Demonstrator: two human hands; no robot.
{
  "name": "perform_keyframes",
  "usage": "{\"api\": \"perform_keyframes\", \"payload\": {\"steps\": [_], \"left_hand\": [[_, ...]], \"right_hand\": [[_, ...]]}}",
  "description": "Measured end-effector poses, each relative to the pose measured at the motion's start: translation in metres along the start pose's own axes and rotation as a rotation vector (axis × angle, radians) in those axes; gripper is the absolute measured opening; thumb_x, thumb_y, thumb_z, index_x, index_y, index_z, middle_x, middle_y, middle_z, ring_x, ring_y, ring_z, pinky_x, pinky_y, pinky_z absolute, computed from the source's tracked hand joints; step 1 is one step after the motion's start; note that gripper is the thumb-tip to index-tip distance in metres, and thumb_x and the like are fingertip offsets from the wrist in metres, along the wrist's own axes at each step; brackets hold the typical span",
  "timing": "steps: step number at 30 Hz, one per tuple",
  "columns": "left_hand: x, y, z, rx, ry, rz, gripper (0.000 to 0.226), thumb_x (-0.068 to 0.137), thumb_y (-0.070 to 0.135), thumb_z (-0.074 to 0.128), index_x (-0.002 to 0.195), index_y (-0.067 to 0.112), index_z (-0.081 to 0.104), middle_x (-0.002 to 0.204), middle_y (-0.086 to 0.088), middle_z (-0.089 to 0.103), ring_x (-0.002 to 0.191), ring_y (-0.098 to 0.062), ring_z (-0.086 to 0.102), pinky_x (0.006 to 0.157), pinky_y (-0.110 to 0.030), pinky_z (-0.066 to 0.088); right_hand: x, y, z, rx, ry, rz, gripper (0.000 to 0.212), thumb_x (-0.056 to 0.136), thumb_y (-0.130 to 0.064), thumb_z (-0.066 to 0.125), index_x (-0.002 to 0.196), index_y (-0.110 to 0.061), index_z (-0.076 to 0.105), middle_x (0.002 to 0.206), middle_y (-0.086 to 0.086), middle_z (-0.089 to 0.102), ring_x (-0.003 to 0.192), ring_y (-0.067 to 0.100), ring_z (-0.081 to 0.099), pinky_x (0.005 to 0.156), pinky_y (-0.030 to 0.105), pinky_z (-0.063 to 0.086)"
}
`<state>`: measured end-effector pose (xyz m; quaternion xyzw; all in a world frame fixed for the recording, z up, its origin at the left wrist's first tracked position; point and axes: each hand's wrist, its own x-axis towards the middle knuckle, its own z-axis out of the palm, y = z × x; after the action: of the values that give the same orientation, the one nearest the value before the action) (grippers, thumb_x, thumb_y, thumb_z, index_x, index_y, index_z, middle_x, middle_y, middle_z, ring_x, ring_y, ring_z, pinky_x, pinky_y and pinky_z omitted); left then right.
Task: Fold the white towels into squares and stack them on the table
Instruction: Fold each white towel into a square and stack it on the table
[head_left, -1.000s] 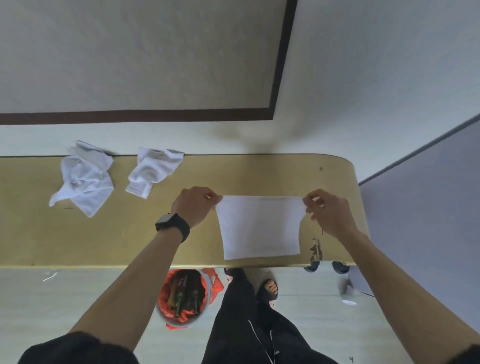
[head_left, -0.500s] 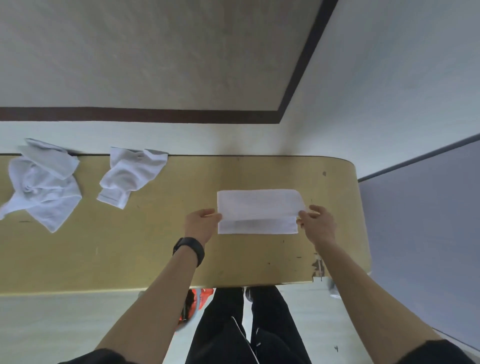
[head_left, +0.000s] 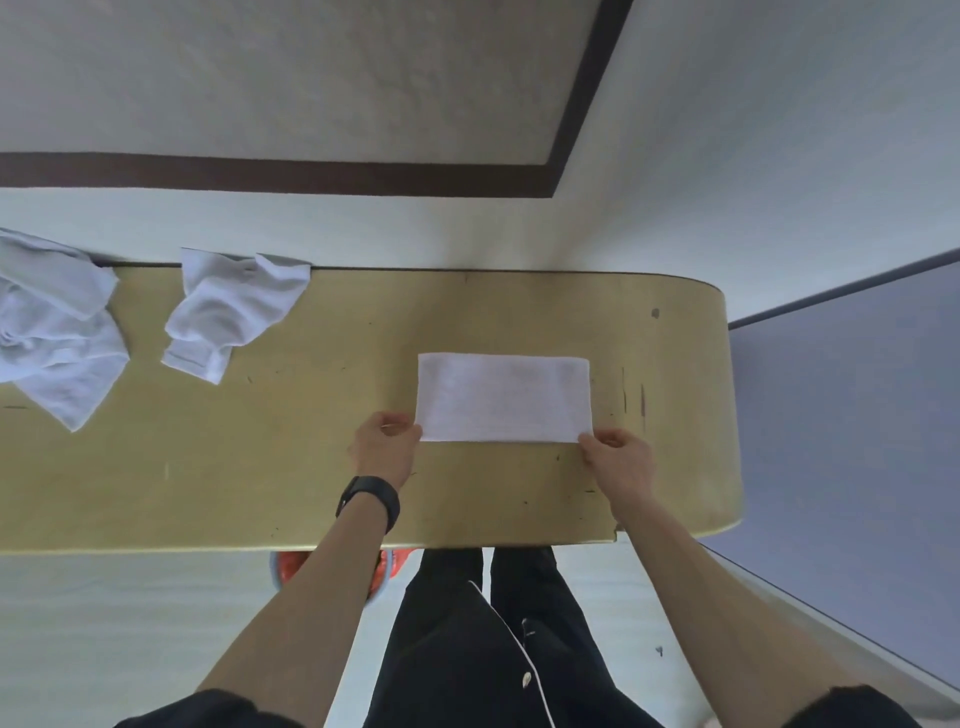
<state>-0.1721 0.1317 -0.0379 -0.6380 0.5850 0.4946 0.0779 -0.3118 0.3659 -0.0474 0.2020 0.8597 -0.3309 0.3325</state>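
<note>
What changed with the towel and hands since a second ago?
The flat white towel went from near-square to a shallower rectangle, apparently folded in half. The left hand and right hand shifted from its far corners to pinch its near corners. The crumpled white towels and yellow wooden table stayed put.

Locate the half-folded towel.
In the head view, the half-folded towel lies flat on the right part of the table, its near corners pinched by the left hand and right hand, well right of the nearest crumpled towel.

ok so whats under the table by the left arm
An orange-red thing shows past the table's near edge, beside the dark trousers. The table top and forearm cover most of it; what it is cannot be told.
</note>
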Motion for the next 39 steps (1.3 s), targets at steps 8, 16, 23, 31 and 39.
{"api": "perform_keyframes", "payload": {"steps": [8, 16, 23, 31, 39], "left_hand": [[0.000, -0.005, 0.003, 0.112, -0.003, 0.085, 0.022, 0.089, 0.020, 0.067, 0.110, 0.015, 0.069, 0.103, 0.001, 0.072, 0.092, -0.015, 0.061, 0.056, -0.011, 0.035], [0.000, -0.008, 0.016, 0.531, 0.085, 0.516, 0.046, 0.090, 0.030, 0.063, 0.133, 0.019, 0.050, 0.135, -0.005, 0.048, 0.120, -0.027, 0.048, 0.095, -0.040, 0.044], [0.014, 0.004, 0.068, 0.777, 0.009, 0.659, 0.063, 0.100, 0.046, 0.040, 0.155, 0.024, 0.022, 0.164, -0.005, 0.013, 0.151, -0.026, 0.010, 0.121, -0.045, 0.016], [0.054, 0.036, 0.070, 0.775, 0.023, 0.753, 0.049, 0.100, 0.032, 0.037, 0.148, 0.024, 0.033, 0.165, 0.003, 0.009, 0.152, -0.016, -0.004, 0.121, -0.054, -0.002], [0.088, 0.081, 0.071, 0.956, 0.093, 1.087, 0.039, 0.094, 0.026, 0.056, 0.131, 0.038, 0.059, 0.151, -0.008, 0.041, 0.136, -0.030, 0.038, 0.115, -0.047, 0.023]], "right_hand": [[0.002, -0.003, -0.001, -0.032, -0.024, -0.020, 0.016, 0.086, -0.032, 0.069, 0.100, -0.024, 0.067, 0.092, -0.014, 0.064, 0.092, 0.013, 0.061, 0.077, 0.032, 0.047], [-0.005, -0.010, 0.013, -0.286, 0.151, -0.391, 0.034, 0.088, -0.028, 0.060, 0.120, -0.017, 0.055, 0.122, 0.000, 0.051, 0.113, 0.022, 0.050, 0.092, 0.033, 0.041], [0.021, -0.019, 0.055, -0.731, 0.033, -0.767, 0.057, 0.104, -0.033, 0.032, 0.157, -0.022, 0.017, 0.167, -0.003, 0.003, 0.153, 0.017, -0.003, 0.123, 0.050, 0.009], [0.026, -0.008, 0.049, -0.800, 0.195, -0.785, 0.057, 0.092, -0.054, 0.046, 0.138, -0.020, 0.047, 0.156, 0.000, 0.036, 0.146, 0.023, 0.026, 0.116, 0.049, 0.023], [-0.017, 0.025, 0.069, -0.766, 0.205, -0.958, 0.044, 0.093, -0.051, 0.052, 0.124, -0.022, 0.063, 0.136, 0.000, 0.054, 0.131, 0.025, 0.045, 0.105, 0.043, 0.034]]}}
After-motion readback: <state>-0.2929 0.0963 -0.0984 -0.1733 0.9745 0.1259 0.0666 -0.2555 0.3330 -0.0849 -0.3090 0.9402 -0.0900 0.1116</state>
